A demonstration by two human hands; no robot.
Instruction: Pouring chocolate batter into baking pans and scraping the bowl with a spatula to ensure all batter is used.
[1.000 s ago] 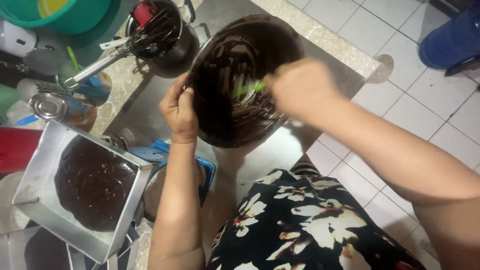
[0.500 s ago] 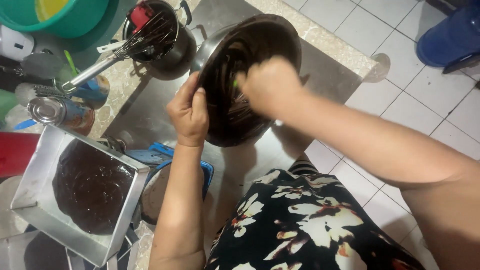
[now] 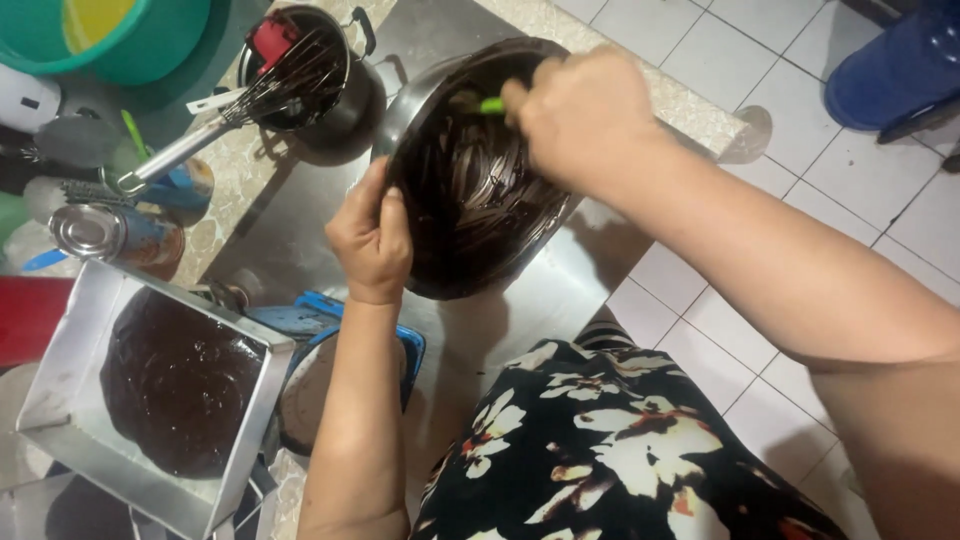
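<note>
1. Left hand (image 3: 370,240): my fingers are clamped over the near rim of the metal mixing bowl (image 3: 470,190), thumb outside, holding it tilted on edge above the steel counter (image 3: 300,230).
2. Right hand (image 3: 585,115): my fingers are closed together round the green handle (image 3: 491,104) of a scraper, inside the bowl at its upper wall.
3. Bowl contents: dark chocolate batter, smeared in streaks over the inner wall.
4. Square tin (image 3: 70,370): sits low at my left, well apart from the bowl, with a dark round pool of batter in it.
5. Handling note, as I judge it: keep the left grip firm, press the blade flat to the wall, draw long strokes toward the low edge.
6. Not visible: the scraper's blade, hidden by my hand and the batter; the bowl's underside.
7. Cut off: tin's left corner, green basin (image 3: 110,40).
8. Whisk (image 3: 240,105) rests in a dark pot (image 3: 350,105) beyond.
</note>
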